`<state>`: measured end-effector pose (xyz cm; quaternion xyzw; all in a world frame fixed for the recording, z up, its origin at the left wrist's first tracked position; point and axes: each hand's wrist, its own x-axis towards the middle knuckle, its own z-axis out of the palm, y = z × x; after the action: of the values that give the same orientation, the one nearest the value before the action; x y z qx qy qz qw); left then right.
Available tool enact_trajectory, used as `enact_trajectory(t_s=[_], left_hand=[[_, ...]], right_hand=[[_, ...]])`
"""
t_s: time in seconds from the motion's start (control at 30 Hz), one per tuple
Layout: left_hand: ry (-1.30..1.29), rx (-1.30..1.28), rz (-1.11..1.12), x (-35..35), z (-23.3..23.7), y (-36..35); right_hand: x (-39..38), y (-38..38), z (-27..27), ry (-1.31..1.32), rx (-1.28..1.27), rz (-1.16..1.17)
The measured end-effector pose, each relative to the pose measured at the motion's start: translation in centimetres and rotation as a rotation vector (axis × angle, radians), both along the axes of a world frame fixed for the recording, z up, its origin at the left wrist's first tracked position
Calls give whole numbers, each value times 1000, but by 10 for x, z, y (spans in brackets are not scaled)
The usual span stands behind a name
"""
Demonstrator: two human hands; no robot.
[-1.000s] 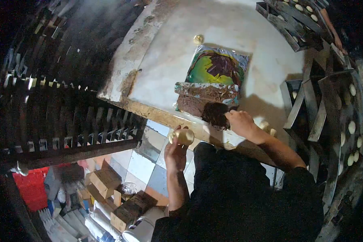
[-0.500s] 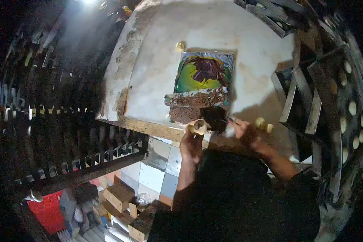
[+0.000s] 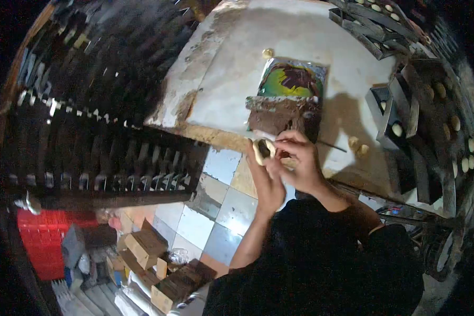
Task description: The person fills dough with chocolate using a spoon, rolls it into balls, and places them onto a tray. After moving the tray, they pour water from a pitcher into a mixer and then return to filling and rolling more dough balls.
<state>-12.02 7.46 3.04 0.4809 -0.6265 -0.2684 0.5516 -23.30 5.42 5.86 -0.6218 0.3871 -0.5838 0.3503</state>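
Observation:
My left hand (image 3: 269,190) holds a small piece of pale dough (image 3: 258,153), hollowed into a cup with dark filling inside. My right hand (image 3: 306,167) is at the dough's other side, its fingers bent and pinching the rim. Just beyond both hands lies an opened plastic bag (image 3: 306,79) with a green and brown print. Brown chocolate-like paste (image 3: 273,117) covers its near, folded-back part. A thin dark utensil handle (image 3: 333,147) sticks out to the right of the bag; its other end is hidden.
Small dough balls (image 3: 354,143) lie right of the bag, and another dough ball (image 3: 268,53) beyond it. Dark metal moulds (image 3: 421,155) and trays with dough pieces line the right. A dark rack stands left; a red crate (image 3: 39,237) and cardboard boxes (image 3: 145,245) sit below.
My right hand has let go of the utensil, which now lies by the bag, and has come to the dough. The view has turned, shifting the table rightward.

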Motion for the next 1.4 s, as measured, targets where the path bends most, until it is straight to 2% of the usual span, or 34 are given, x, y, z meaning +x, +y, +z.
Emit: enact_trajectory(t_s=[0.03,0.07,0.17,0.2,0.27,0.3,0.33,0.4,0.43,0.53,0.6,0.67,0.73,0.8,0.83,0.93,0.97,1.0,1.07,1.13,1.17,1.2,1.27,1.33,1.4], left_hand=[[-141,-67,27,8,13,17],[-283,-129,52,16,29,35],[166,77,-111,48,39,77],[544,107,-154,48,58,92],[863,126,-306,74,51,114],[816,162,-316,84,47,124],[671,70,-324,92,39,129],[550,-82,-266,90,30,141],[422,-158,-225,87,32,147],[108,-354,-143,74,38,159],[-71,-459,-15,62,34,167],[-377,-343,-55,58,49,179],[-304,-278,-150,34,63,185],[145,-227,-268,-10,71,186],[328,-92,-415,-26,69,191],[850,229,-845,-69,68,202],[832,206,-835,-88,66,209],[769,130,-909,-106,65,209],[530,-24,-908,-139,71,212],[475,-182,-868,-174,83,217],[645,-189,-821,-201,85,226],[536,-303,-728,-216,83,225],[545,-252,-663,-248,94,244],[600,-121,-775,-279,114,261],[579,-93,-1090,-300,126,247]], right_hand=[[8,15,22,291,-188,-110],[18,33,45,332,-193,-102],[47,72,47,331,-310,-234],[50,85,53,343,-346,-170],[48,109,73,374,-410,-44],[46,119,81,384,-351,52],[44,128,83,349,-205,75],[38,144,85,256,69,108],[36,151,81,81,339,212],[34,179,76,-268,477,199],[17,184,79,306,-178,74],[20,209,100,386,-104,-55],[0,224,93,458,-195,-162],[-32,235,92,535,-298,-226],[-49,241,94,544,-303,-225],[-96,265,113,435,-191,-444],[-114,278,129,323,56,-409],[-134,288,126,312,24,-380],[-174,307,109,292,-42,-320],[-201,324,108,336,-194,-411],[-209,333,114,361,-233,-462],[-215,340,119,384,-270,-510],[-234,350,112,386,-323,-548],[-255,358,111,290,-297,-506],[-277,361,111,202,-274,-456]])
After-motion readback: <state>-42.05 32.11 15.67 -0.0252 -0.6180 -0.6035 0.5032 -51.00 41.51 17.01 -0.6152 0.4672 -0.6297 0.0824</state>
